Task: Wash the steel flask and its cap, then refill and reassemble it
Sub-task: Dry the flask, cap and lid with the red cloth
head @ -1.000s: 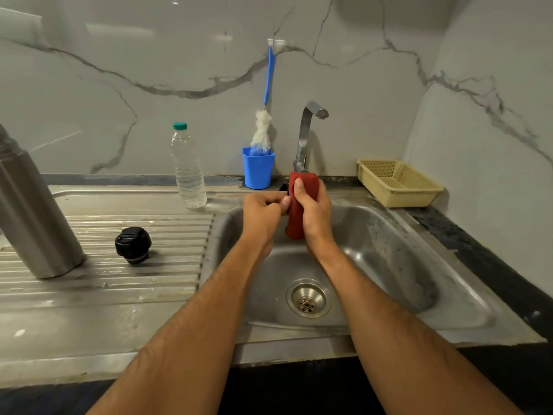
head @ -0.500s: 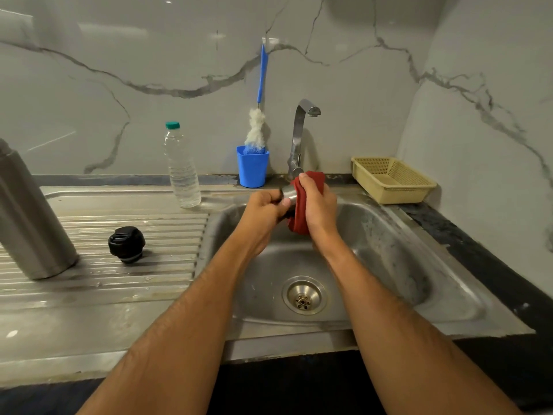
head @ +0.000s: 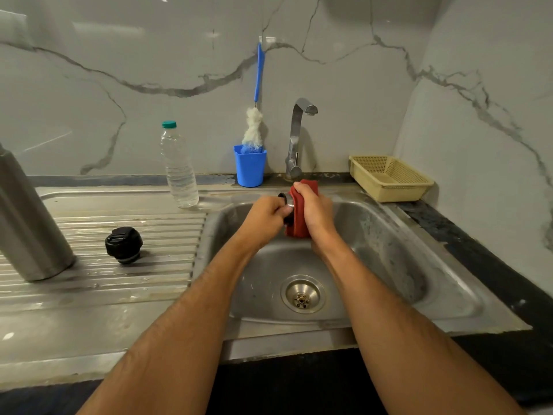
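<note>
Over the sink basin [head: 389,265] my left hand [head: 264,221] grips a small steel cap [head: 288,200] with a black rim. My right hand [head: 315,212] holds a red scrub pad [head: 299,223] wrapped against that cap, so most of the cap is hidden. The tall steel flask [head: 27,223] stands upright on the ribbed drainboard at the far left. A black stopper lid [head: 123,244] lies on the drainboard to the flask's right.
A steel tap [head: 297,136] rises behind the basin, with no water visibly running. A blue cup [head: 250,169] holding a bottle brush [head: 254,127] stands left of it. A clear plastic water bottle [head: 179,167] and a yellow basket [head: 389,176] sit along the back.
The red pad has shifted in my right hand and more of the steel cap's rim shows between my hands. The view has tilted slightly; flask and stopper lid stay put.
</note>
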